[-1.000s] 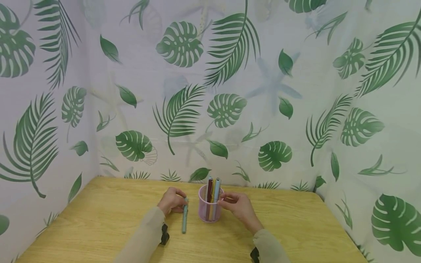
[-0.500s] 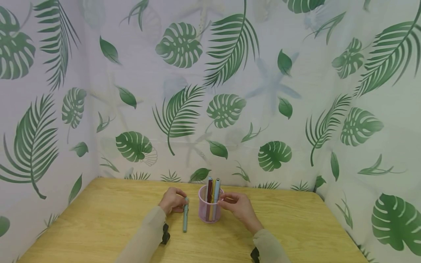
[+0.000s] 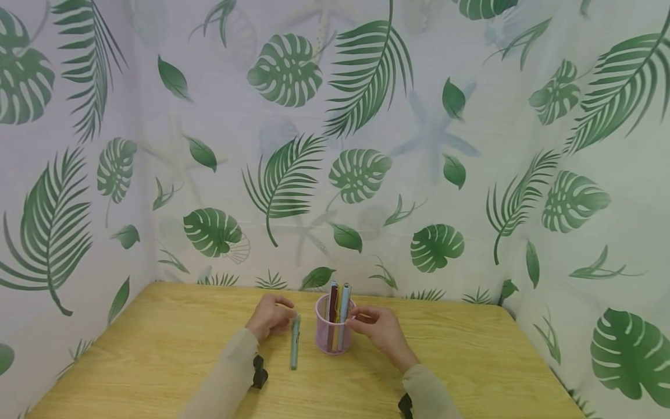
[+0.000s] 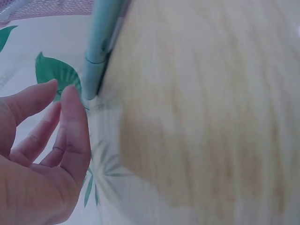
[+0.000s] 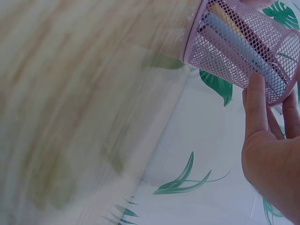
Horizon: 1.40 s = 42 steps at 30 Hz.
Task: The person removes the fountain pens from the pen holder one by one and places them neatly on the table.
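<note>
A light teal pen point(image 3: 295, 346) lies on the table, left of a pink mesh pen holder point(image 3: 324, 340). My left hand point(image 3: 270, 317) is just beside the pen's far end, fingers loosely bent and holding nothing. In the left wrist view, a small gap separates the fingertips point(image 4: 70, 93) from the pen point(image 4: 99, 42). The holder stands upright with several pens in it, among them a dark red pen point(image 3: 333, 302) and a pale blue pen point(image 3: 345, 299). With thumb and fingers, my right hand point(image 3: 382, 331) grips the holder's rim on its right side; the right wrist view has the thumb point(image 5: 256, 101) against the mesh.
The wooden table point(image 3: 445, 361) reaches back to a leaf-printed cloth point(image 3: 387, 244), which also rises along the left and right sides. Black bands point(image 3: 260, 372) sit on both wrists, over beige sleeves.
My left hand has let go of the pen's far end and drawn slightly left. The pen stays lying on the table. The right hand and the pen holder have not visibly moved.
</note>
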### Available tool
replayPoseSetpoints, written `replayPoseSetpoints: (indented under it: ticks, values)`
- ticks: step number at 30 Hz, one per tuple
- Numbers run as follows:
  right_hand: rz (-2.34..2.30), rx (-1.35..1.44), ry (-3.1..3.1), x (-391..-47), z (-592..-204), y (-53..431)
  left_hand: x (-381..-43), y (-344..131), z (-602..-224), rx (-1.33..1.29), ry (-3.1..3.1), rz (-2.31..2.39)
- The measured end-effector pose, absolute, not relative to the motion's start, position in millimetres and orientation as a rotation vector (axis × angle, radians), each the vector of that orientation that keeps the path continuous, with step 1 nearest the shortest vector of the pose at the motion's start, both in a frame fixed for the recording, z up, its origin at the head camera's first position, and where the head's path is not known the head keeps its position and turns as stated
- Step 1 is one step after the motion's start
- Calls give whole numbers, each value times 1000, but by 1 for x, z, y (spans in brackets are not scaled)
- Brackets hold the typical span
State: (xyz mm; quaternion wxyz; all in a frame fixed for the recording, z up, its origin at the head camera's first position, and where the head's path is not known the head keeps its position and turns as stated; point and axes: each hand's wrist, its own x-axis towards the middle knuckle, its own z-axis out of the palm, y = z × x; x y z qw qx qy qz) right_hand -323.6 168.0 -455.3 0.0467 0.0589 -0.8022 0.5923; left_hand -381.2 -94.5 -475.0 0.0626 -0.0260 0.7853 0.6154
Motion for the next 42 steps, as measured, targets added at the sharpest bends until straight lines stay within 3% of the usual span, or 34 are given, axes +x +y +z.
replayPoseSetpoints:
  ticks: [21, 27, 42]
  values:
    - [1823, 181, -2431, -324, -453, 167, -379, -87, -457, 61, 2445, 1998]
    - [1792, 187, -2455, -306, -432, 161, -377, -77, -454, 77, 2447, 2048]
    - [1797, 171, -2441, -327, -458, 168, -373, -62, -445, 145, 2400, 2179]
